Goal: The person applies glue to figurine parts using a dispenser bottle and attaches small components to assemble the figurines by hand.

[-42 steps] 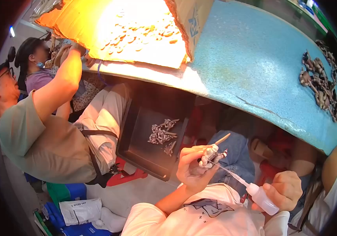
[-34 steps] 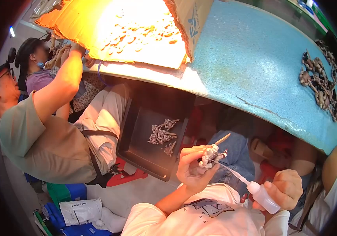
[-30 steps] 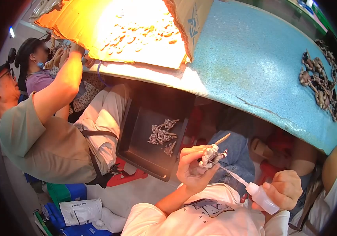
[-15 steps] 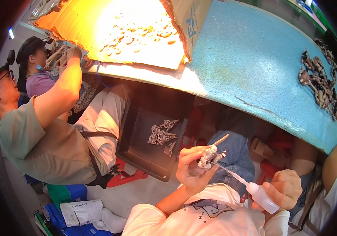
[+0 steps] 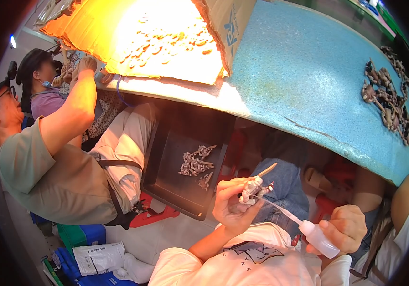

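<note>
Grips a small pale piece (image 5: 250,191) in the left hand (image 5: 235,206) and a whitish squeeze bottle (image 5: 320,240) in the right hand (image 5: 346,229), in front of a blue desk (image 5: 300,71).

Pinches the knobbly piece between left thumb and fingers, tan pointed stick (image 5: 268,169) jutting away, presumably to leave the near side open to the thin nozzle (image 5: 283,211); whether touching, too small to tell. Wraps the right hand around the bottle's body, likely for steady aim. Near the left hand, a black tray (image 5: 164,178) with similar pieces (image 5: 195,165) inside, perhaps placed there for easy reach.
</note>
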Motion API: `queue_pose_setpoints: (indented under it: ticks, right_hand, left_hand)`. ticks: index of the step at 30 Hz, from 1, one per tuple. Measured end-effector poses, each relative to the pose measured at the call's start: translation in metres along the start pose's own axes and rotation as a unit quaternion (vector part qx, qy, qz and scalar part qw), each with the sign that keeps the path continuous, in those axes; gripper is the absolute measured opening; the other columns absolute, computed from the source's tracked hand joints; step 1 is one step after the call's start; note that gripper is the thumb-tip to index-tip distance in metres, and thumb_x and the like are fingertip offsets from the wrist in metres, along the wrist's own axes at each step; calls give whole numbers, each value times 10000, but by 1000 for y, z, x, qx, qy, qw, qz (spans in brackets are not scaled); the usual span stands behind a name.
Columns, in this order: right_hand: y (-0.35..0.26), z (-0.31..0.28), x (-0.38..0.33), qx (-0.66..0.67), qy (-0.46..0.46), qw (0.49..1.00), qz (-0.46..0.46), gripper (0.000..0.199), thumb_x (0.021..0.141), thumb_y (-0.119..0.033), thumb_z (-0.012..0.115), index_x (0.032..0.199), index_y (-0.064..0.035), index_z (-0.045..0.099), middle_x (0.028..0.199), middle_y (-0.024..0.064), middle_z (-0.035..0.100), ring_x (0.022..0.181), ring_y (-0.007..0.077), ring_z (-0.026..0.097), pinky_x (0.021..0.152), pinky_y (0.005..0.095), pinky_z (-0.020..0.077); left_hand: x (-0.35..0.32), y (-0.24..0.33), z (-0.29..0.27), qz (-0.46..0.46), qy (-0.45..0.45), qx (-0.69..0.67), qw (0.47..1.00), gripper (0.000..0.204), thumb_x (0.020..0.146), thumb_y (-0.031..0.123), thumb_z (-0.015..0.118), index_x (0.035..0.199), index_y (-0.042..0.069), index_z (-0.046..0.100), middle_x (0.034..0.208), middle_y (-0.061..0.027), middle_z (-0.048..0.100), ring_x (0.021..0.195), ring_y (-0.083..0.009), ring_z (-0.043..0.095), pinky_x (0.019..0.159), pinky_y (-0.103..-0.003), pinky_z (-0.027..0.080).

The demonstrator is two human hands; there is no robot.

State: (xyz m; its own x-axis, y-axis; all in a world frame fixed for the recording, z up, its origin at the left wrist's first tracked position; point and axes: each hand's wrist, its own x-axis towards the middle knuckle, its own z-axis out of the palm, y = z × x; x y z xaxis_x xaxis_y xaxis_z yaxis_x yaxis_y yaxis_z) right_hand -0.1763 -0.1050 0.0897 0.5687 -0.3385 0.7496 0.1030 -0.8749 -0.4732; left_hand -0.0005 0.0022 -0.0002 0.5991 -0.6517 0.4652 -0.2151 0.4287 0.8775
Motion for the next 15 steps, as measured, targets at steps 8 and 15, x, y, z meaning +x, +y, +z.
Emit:
queue_pose_setpoints:
  ticks: [8,15]
  right_hand:
    - [5,-7,-2,-3,-5,1000,-23,439,659,-358,768,835,8,602,546,22,467,375,118,402,340,212,316]
    - [4,1,-6,15,19,1000,-3,382,519,-220,819,795,-31,635,536,-13,441,399,106,387,355,212,247]
  left_hand:
    - [2,4,8,-15,45,-89,995,493,635,-121,701,1067,-29,483,1015,-141,500,936,-273,588,811,-356,503]
    - [1,4,7,-19,41,-90,995,489,639,-121,698,1069,-32,481,1019,-143,497,937,-267,588,810,-359,509]
